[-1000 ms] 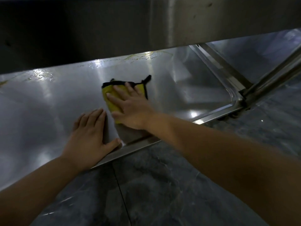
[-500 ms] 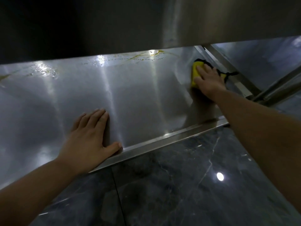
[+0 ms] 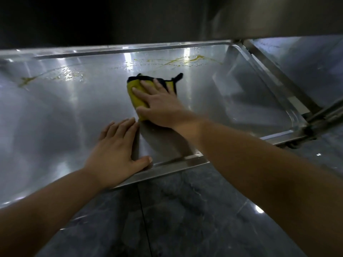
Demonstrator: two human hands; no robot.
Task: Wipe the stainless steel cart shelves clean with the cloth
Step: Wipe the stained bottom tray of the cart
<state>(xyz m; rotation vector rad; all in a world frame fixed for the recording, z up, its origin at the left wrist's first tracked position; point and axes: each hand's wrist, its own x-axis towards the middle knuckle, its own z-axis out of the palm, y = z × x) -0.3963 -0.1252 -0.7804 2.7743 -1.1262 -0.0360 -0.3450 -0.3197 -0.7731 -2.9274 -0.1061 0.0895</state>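
The lower stainless steel shelf (image 3: 65,112) of the cart spreads across the view, shiny and wet. A folded yellow cloth with a black edge (image 3: 134,91) lies near the shelf's middle. My right hand (image 3: 159,106) presses flat on the cloth with straight, spread fingers. My left hand (image 3: 115,154) rests flat on the shelf by its near rim, just in front of the cloth, thumb along the edge. Yellow streaks and water drops (image 3: 178,61) lie along the far side of the shelf, beyond the cloth; another yellow smear (image 3: 26,80) sits at the far left.
The upper shelf (image 3: 259,17) overhangs at the top and hides what is behind it. A cart leg and frame bars (image 3: 319,114) stand at the shelf's right end. Dark glossy marble floor (image 3: 185,219) lies below the near rim.
My right hand slid the cloth from the shelf's far right corner back left to the middle. My left hand stayed flat in place. The view tilted, showing the far rim.
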